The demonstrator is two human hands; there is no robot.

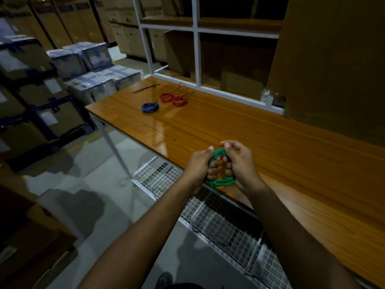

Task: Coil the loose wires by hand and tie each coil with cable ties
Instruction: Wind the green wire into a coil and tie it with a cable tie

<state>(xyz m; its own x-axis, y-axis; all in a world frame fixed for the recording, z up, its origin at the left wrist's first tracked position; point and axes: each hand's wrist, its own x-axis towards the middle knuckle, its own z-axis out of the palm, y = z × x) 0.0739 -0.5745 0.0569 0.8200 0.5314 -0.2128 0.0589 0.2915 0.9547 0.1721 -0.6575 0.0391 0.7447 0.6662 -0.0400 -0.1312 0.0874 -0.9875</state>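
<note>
A coil of green wire [221, 181] hangs between both hands at the near edge of the wooden table [260, 147]. My left hand [199, 165] grips the coil's left side with curled fingers. Its right side is held by my right hand [239, 163], thumb on top. Far down the table lie a blue wire coil [149, 107] and two red wire coils [166, 97] [179, 101], one with a loose red end rising behind. Thin black cable ties [145, 89] lie beyond them near the far left corner.
A white frame with shelves of cardboard boxes [229, 65] stands behind the table. A white wire-mesh basket [225, 224] hangs under the table's near edge. Wrapped cartons [91, 67] are stacked on the floor to the left.
</note>
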